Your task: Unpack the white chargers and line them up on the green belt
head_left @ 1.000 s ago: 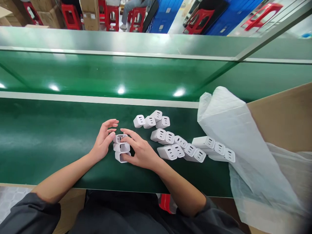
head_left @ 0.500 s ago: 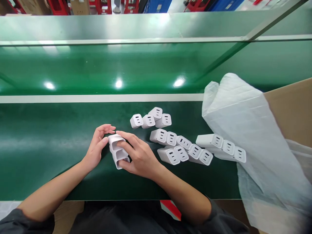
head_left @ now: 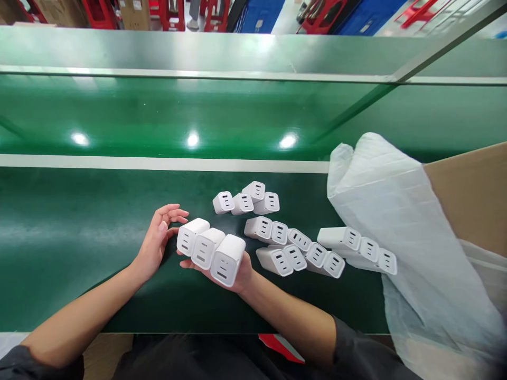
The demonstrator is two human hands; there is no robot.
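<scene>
The green worktop (head_left: 71, 274) ran beneath a pale plastic sheet (head_left: 380, 184). Left of that lay grouped white blocks (head_left: 263, 228). Near the worktop's front edge, the left hand (head_left: 152, 244) had its fingers apart; the right hand (head_left: 243, 275) clasped three slotted blocks (head_left: 204, 249) from below.

I monitor one head-worn camera. It looks forward and down from above the wearer's dark shirt (head_left: 206, 361), across the green work surface (head_left: 71, 221). The left hand (head_left: 153, 240) and right hand (head_left: 242, 275) appear at close range, below picture centre; red stools (head_left: 103, 21) stand farthest, along the top edge.
</scene>
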